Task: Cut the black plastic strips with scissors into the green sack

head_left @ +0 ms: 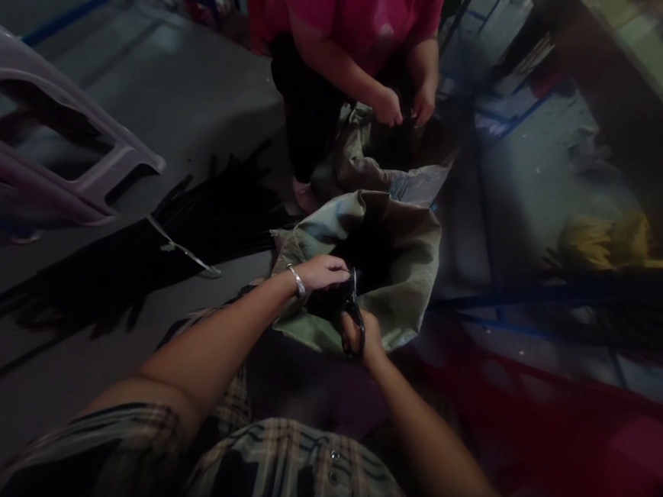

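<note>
Over the mouth of an open woven sack, my right hand grips black-handled scissors, their blades pointing away from me. Close to the blade tips, my left hand, with a silvery bracelet at the wrist, has its fingers pressed together. A dark item seems to be at its fingertips, but it is too dark to make out. Dark material fills the inside of the sack, its details lost in shadow.
Opposite me stands a person in a pink top, both hands over a second sack. A bundle of long black strips lies on the floor at left, near a plastic stool. A table edges the upper right.
</note>
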